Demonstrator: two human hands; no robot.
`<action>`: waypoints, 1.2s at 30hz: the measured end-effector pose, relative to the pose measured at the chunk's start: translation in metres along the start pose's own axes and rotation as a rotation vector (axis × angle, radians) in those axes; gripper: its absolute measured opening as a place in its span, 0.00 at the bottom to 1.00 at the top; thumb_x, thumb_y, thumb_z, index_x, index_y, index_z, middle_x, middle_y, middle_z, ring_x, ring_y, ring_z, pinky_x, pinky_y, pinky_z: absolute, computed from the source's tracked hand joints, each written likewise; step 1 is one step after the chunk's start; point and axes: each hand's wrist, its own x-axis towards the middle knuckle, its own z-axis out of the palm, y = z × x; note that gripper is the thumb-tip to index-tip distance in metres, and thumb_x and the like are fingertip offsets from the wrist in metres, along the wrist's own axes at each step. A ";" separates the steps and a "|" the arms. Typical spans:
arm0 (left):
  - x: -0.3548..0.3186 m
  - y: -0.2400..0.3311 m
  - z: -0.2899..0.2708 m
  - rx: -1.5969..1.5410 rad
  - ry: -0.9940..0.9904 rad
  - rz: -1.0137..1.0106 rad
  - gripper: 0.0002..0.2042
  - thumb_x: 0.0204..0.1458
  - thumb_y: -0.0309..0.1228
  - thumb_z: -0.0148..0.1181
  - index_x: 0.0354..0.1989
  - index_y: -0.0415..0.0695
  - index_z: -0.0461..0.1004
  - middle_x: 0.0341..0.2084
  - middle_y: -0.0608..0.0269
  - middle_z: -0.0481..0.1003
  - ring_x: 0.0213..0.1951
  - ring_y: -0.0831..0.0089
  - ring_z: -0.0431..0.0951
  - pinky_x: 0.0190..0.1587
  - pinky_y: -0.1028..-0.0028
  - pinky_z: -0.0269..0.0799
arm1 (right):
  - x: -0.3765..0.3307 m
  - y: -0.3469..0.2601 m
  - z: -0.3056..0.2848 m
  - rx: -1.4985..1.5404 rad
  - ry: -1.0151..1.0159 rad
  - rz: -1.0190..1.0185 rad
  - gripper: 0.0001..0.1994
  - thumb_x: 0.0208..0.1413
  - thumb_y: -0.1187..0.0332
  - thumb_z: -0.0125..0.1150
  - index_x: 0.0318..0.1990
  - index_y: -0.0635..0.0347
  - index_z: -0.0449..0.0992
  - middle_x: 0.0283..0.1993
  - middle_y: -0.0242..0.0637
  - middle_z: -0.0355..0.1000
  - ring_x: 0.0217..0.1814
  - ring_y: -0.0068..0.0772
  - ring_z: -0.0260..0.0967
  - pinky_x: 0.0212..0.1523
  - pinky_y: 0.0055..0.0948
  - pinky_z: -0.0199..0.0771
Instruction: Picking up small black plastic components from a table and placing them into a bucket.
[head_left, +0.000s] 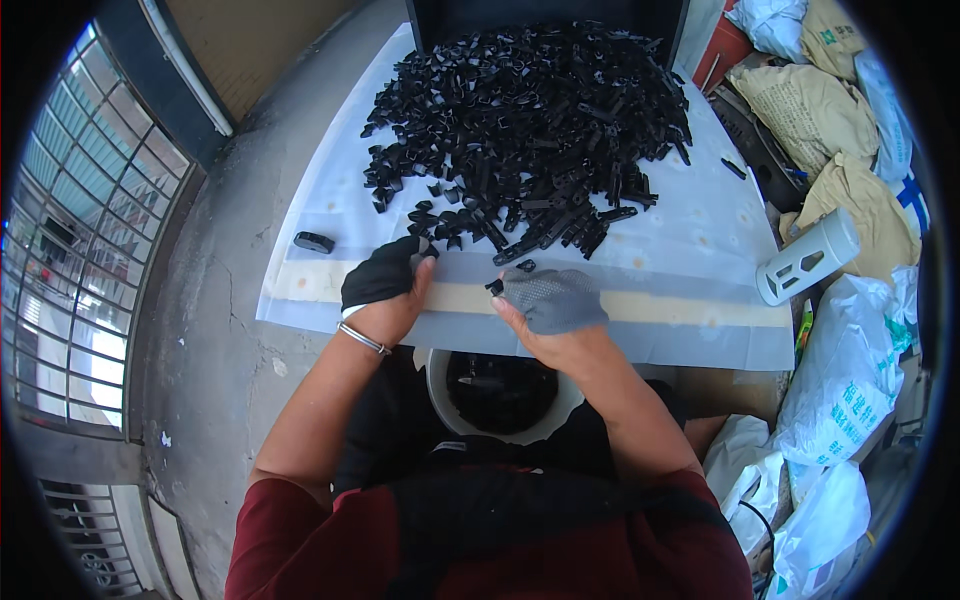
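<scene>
A big heap of small black plastic parts [540, 110] covers the far half of the cloth-topped table. At its near edge, my left hand [385, 288] wears a black half-finger glove and is closed, thumb against fingers; what it grips, if anything, is hidden. My right hand [550, 308], in a grey dotted glove, pinches a small black plastic part [494, 287] between thumb and fingers. Another loose black part [526, 266] lies just beyond it. Below the table edge, between my legs, stands a white bucket [437, 385] with black parts inside.
A black oval object [314, 242] lies on the white tablecloth [330, 200] at left. A black crate [550, 12] stands behind the heap. On the right are a white cylinder with cutouts [810, 257], tan sacks [800, 110] and white plastic bags [840, 370]. A barred window [90, 230] is at left.
</scene>
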 end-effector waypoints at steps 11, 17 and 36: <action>0.003 -0.001 0.028 0.081 0.032 0.237 0.09 0.41 0.25 0.54 0.33 0.45 0.73 0.27 0.56 0.72 0.29 0.59 0.74 0.30 0.66 0.70 | 0.003 0.007 -0.009 -0.326 -0.096 -0.083 0.13 0.47 0.69 0.53 0.42 0.59 0.70 0.34 0.43 0.70 0.39 0.42 0.66 0.41 0.38 0.65; -0.015 0.021 0.002 -0.334 0.003 0.430 0.08 0.42 0.24 0.58 0.33 0.43 0.71 0.28 0.55 0.73 0.29 0.58 0.74 0.30 0.68 0.70 | -0.008 -0.001 -0.010 0.307 -0.053 0.048 0.14 0.53 0.63 0.51 0.42 0.64 0.69 0.34 0.44 0.68 0.37 0.42 0.65 0.39 0.36 0.64; -0.048 0.045 0.010 -1.366 -0.298 -0.227 0.09 0.52 0.29 0.54 0.38 0.38 0.67 0.30 0.66 0.72 0.32 0.81 0.70 0.37 0.80 0.67 | -0.016 -0.015 -0.003 0.481 0.004 0.002 0.11 0.50 0.68 0.56 0.38 0.65 0.69 0.31 0.42 0.68 0.31 0.40 0.65 0.33 0.33 0.64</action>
